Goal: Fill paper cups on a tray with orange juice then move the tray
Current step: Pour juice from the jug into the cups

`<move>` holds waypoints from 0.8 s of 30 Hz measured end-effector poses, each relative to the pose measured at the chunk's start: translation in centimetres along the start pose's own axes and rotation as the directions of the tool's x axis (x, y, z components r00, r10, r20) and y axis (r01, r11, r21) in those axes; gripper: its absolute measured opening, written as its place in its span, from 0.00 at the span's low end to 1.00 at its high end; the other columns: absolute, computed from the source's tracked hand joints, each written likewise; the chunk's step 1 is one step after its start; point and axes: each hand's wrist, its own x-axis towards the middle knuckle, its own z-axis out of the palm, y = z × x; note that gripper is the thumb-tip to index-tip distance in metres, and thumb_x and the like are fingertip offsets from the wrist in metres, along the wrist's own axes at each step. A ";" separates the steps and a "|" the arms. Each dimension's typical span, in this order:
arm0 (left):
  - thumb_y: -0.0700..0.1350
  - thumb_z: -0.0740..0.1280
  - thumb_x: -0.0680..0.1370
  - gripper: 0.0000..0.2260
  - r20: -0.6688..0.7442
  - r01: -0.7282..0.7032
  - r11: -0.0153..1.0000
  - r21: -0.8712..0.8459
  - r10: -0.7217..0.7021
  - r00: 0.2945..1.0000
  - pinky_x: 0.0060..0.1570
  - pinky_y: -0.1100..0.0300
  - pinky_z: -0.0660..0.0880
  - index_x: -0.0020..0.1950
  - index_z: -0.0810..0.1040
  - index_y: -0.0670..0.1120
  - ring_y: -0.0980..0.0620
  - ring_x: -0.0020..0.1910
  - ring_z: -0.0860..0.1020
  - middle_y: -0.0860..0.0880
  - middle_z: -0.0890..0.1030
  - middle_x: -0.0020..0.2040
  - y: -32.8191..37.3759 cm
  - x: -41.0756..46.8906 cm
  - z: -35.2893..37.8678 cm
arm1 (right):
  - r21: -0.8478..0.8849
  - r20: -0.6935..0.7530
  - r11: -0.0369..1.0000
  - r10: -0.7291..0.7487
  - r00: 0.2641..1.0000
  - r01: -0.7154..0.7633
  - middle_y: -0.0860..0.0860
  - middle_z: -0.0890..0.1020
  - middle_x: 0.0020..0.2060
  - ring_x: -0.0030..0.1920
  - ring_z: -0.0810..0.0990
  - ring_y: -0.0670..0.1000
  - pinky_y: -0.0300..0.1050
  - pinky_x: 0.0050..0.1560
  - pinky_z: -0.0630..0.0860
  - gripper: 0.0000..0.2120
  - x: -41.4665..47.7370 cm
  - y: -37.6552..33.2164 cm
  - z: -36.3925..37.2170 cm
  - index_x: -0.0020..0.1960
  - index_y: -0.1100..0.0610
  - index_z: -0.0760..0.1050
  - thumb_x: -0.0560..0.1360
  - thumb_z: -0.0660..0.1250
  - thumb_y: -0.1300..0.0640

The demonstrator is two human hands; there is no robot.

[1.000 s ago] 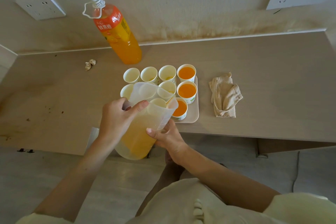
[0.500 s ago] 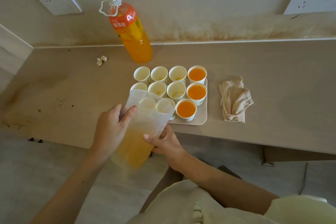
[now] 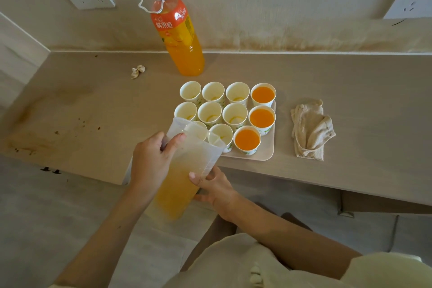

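**Jug of juice held up by the cups**

Both hands are clamped on a clear plastic jug [image 3: 198, 155]. The left hand [image 3: 149, 161] grips it near the top, with the thumb lying across the front. The right hand [image 3: 216, 186] holds it lower down on the other side, with the thumb on the wall and the fingers tucked under. The jug leans toward the tray [image 3: 266, 155] at the near edge of the tabletop [image 3: 350, 100]. Its rim sits over the front left cups. No juice is coming out right now.

The orange juice [image 3: 177, 192] fills about the bottom half of the jug. That will make it heavy and sloshy, so two hands are a good idea. The plastic looks smooth and may be slippery if it is wet. One hand high and one hand low gives the best hold for a slow tip.

The paper cups [image 3: 209, 112] stand close together in rows on the tray. The three full cups [image 3: 261, 117] are on the right side. The others look empty, with only a bit of yellow at the bottom. Paper cups are light and soft, so a bump from the jug could knock one over.

The tray will be wobbly when all the cups are full. It is best held by its two short ends and kept flat.

A big juice bottle [image 3: 180, 37] stands behind the tray, and a crumpled cloth [image 3: 311, 131] lies to the right.
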 end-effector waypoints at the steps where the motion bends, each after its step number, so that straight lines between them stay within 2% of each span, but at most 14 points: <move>1: 0.54 0.68 0.75 0.24 0.003 0.000 1.000 -0.001 0.000 1.000 0.28 0.60 0.59 0.29 0.58 0.46 0.52 0.26 0.60 0.53 0.61 0.25 0.0 0.1 0.0 | 0.007 0.000 1.000 0.002 1.000 -0.002 0.51 0.78 0.63 0.61 0.80 0.54 0.59 0.59 0.78 0.51 0.0 0.0 0.0 0.69 0.50 0.67 0.50 0.84 0.41; 7: 0.54 0.68 0.75 0.24 0.026 0.010 1.000 -0.009 -0.010 1.000 0.29 0.58 0.61 0.29 0.59 0.46 0.51 0.26 0.61 0.52 0.62 0.24 0.0 0.7 0.1 | 0.027 0.004 1.000 0.013 1.000 -0.013 0.52 0.78 0.63 0.63 0.78 0.55 0.59 0.59 0.78 0.49 0.2 -0.1 0.2 0.70 0.51 0.66 0.55 0.83 0.43; 10: 0.54 0.68 0.75 0.24 0.035 0.019 1.000 -0.007 -0.019 0.999 0.28 0.61 0.60 0.29 0.59 0.46 0.52 0.26 0.61 0.52 0.62 0.25 0.1 1.0 0.1 | 0.026 -0.002 1.000 0.014 1.000 -0.014 0.51 0.78 0.63 0.63 0.78 0.55 0.60 0.59 0.77 0.51 0.4 -0.1 0.2 0.70 0.51 0.66 0.53 0.83 0.41; 13: 0.54 0.68 0.75 0.24 0.042 0.007 1.000 -0.008 -0.007 0.999 0.29 0.58 0.61 0.28 0.59 0.46 0.52 0.26 0.61 0.53 0.62 0.25 0.3 1.1 0.0 | 0.035 0.008 0.999 0.011 1.000 -0.012 0.52 0.78 0.64 0.63 0.78 0.55 0.59 0.59 0.78 0.53 0.5 -0.2 0.3 0.70 0.50 0.66 0.50 0.84 0.40; 24: 0.54 0.68 0.75 0.23 0.068 -0.025 1.000 0.005 0.025 0.997 0.29 0.56 0.61 0.28 0.59 0.47 0.51 0.26 0.62 0.52 0.63 0.25 0.5 1.6 -0.2 | 0.052 0.023 0.999 0.003 1.000 -0.004 0.52 0.77 0.64 0.63 0.78 0.54 0.60 0.59 0.77 0.53 0.4 -0.3 0.5 0.70 0.50 0.66 0.51 0.83 0.40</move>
